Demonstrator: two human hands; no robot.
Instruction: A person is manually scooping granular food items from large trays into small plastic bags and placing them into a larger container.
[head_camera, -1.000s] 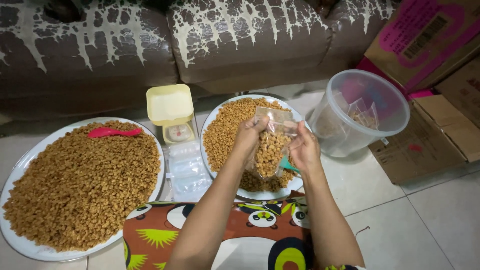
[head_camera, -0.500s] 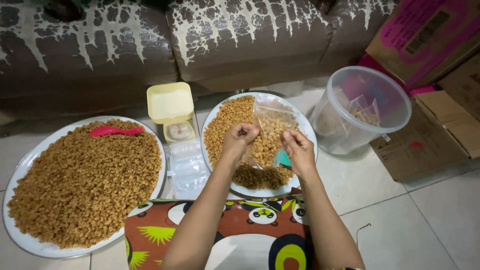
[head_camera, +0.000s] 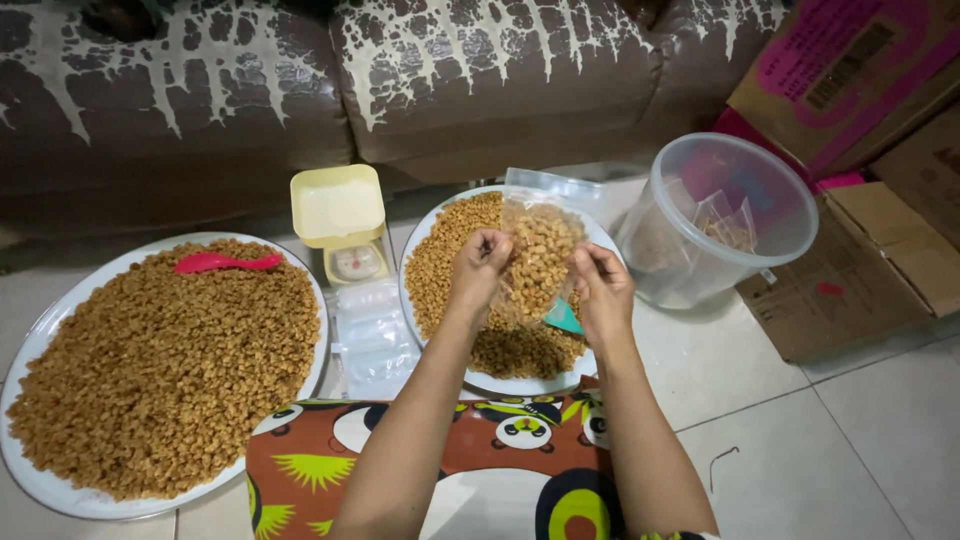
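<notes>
Both hands are pinching a clear snack bag (head_camera: 538, 262) between them: left hand (head_camera: 478, 268) gripping its left edge, right hand (head_camera: 600, 292) its right edge, above the smaller tray (head_camera: 590, 362).

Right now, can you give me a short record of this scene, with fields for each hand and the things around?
left hand: pinches the clear bag of brown snack pieces
right hand: holds the same bag's other side
below the bag: smaller round tray of snack
left side: large tray heaped with snack, pink scoop on top
between trays: yellow kitchen scale
right side: clear plastic tub
</notes>
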